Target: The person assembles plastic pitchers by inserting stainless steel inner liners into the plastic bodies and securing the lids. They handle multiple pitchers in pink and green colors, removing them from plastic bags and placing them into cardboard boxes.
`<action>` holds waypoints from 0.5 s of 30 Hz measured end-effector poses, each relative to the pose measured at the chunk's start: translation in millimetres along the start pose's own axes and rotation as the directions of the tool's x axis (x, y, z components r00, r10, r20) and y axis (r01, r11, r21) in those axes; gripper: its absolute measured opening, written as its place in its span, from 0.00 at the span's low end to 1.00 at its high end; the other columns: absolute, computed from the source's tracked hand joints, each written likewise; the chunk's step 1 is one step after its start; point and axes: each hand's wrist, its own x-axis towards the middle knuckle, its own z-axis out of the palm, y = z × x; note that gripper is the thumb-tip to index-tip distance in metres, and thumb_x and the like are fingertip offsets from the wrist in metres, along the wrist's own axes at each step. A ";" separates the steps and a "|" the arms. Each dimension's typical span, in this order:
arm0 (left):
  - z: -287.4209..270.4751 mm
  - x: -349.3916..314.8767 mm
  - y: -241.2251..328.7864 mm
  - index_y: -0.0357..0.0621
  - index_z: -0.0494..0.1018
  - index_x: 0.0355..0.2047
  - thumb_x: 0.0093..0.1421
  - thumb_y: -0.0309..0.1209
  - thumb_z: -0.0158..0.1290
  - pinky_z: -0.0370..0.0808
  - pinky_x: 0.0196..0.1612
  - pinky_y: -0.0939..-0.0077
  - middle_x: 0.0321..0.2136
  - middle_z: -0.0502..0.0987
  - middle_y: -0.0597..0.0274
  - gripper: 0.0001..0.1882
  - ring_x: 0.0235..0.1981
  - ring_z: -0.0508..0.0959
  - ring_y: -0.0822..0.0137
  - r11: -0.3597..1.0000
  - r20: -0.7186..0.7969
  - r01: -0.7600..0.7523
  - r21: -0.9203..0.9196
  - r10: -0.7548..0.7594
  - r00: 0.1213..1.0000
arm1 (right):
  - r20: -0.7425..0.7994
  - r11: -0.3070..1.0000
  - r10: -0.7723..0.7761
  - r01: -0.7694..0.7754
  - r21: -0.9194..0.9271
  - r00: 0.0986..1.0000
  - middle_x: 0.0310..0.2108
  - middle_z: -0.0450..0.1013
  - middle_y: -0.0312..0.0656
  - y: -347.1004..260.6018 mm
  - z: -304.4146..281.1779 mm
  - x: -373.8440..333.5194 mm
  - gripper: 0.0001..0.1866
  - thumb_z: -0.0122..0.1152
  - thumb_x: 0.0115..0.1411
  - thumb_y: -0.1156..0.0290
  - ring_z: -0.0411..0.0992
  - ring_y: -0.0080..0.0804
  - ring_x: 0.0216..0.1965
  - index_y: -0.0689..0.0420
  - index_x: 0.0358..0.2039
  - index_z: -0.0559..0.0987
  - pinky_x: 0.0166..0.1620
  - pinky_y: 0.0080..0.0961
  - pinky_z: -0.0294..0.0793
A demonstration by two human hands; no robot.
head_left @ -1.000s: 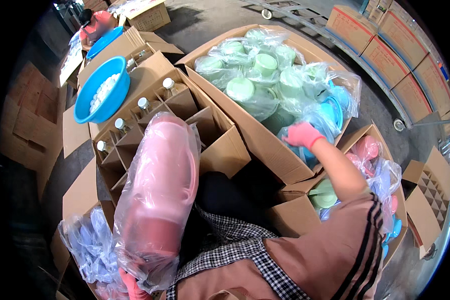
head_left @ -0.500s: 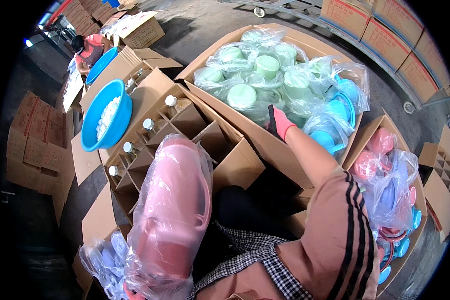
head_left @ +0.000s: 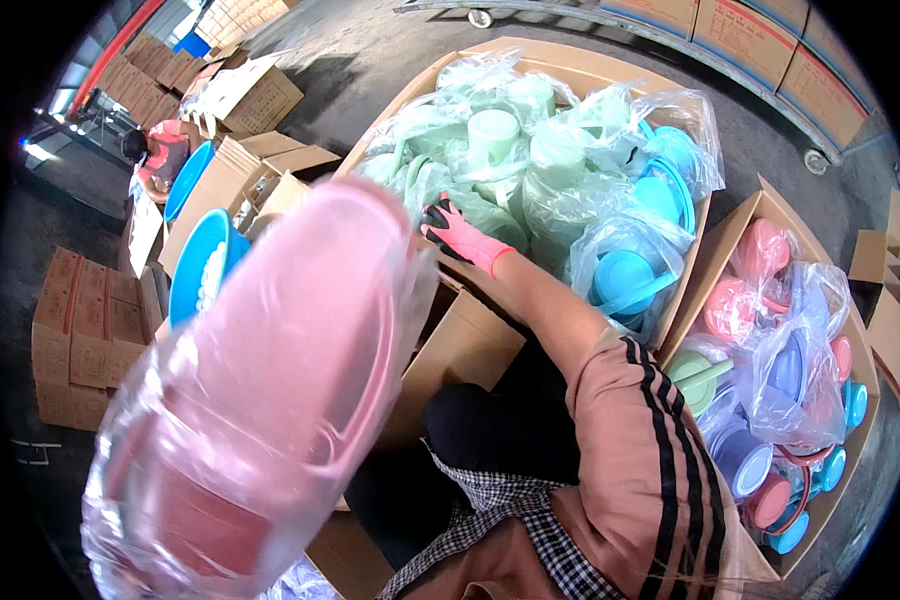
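Note:
A clear plastic bag of pink plastic ware (head_left: 270, 400) fills the lower left, raised close to the camera. My left hand is hidden under it, where it was gripping the bag earlier. My right hand (head_left: 457, 235), in a pink glove with dark fingertips, reaches forward to the near left edge of a big cardboard box (head_left: 570, 65). Its fingers lie on a bag of pale green plastic ware (head_left: 490, 150) in that box; whether they grip it is unclear. A bag of blue ware (head_left: 630, 270) sits to the right of the hand.
A second open carton (head_left: 740, 225) at the right holds bagged pink, blue and green pieces. A blue basin (head_left: 198, 272) stands at the left, behind the pink bag. Stacked cartons (head_left: 75, 340) are at the far left. Another person (head_left: 160, 150) crouches at the back left.
The pink bag has risen and tilted toward the camera, now hiding the divided carton. My right hand has moved left from the blue bag to the green bag.

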 end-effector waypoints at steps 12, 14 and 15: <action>181.7 104.2 75.1 0.36 0.65 0.45 0.53 0.27 0.48 0.71 0.38 0.80 0.38 0.71 0.58 0.18 0.35 0.72 0.71 0.994 0.444 -0.089 -0.068 0.110 0.889 | 0.058 0.979 -0.195 0.198 -0.045 0.979 0.52 0.56 0.49 -1.6 -32.2 -61.2 0.28 0.50 0.52 0.52 0.53 0.44 0.54 0.54 0.50 0.64 0.56 0.36 0.53; 237.4 94.3 78.5 0.36 0.67 0.44 0.55 0.24 0.45 0.71 0.39 0.80 0.38 0.72 0.58 0.15 0.34 0.74 0.72 0.994 0.509 -0.059 -0.097 0.100 0.855 | 0.087 0.962 -0.231 0.241 -0.129 0.969 0.51 0.58 0.50 -6.2 -45.0 -96.7 0.28 0.50 0.52 0.53 0.54 0.44 0.54 0.54 0.50 0.64 0.56 0.36 0.54; 245.0 104.8 71.6 0.36 0.68 0.43 0.55 0.24 0.45 0.71 0.40 0.81 0.38 0.71 0.58 0.15 0.34 0.74 0.72 0.987 0.565 -0.159 -0.006 0.134 0.814 | 0.121 0.958 -0.231 0.247 -0.145 0.965 0.50 0.59 0.50 -13.8 -48.5 -112.8 0.28 0.50 0.52 0.53 0.54 0.44 0.53 0.55 0.50 0.64 0.55 0.36 0.54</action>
